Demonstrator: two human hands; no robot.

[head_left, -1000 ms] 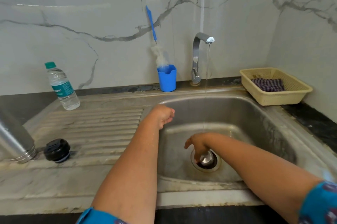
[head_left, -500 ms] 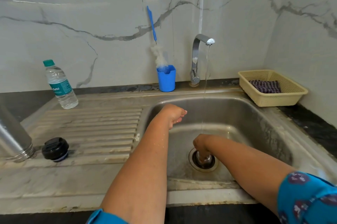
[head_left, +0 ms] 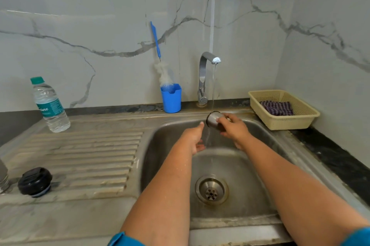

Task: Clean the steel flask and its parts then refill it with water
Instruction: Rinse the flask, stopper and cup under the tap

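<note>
Head view: the right hand (head_left: 234, 128) has lifted the steel cup (head_left: 213, 119) from the drain (head_left: 211, 190) to the tap's stream (head_left: 213, 89) at the sink's back edge, grip curled round it; the left hand (head_left: 195, 138) hovers loose-fingered, empty. Rinsing is beginning.

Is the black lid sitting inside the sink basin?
No, the black lid sits on the ribbed draining board, left of the sink.
</note>
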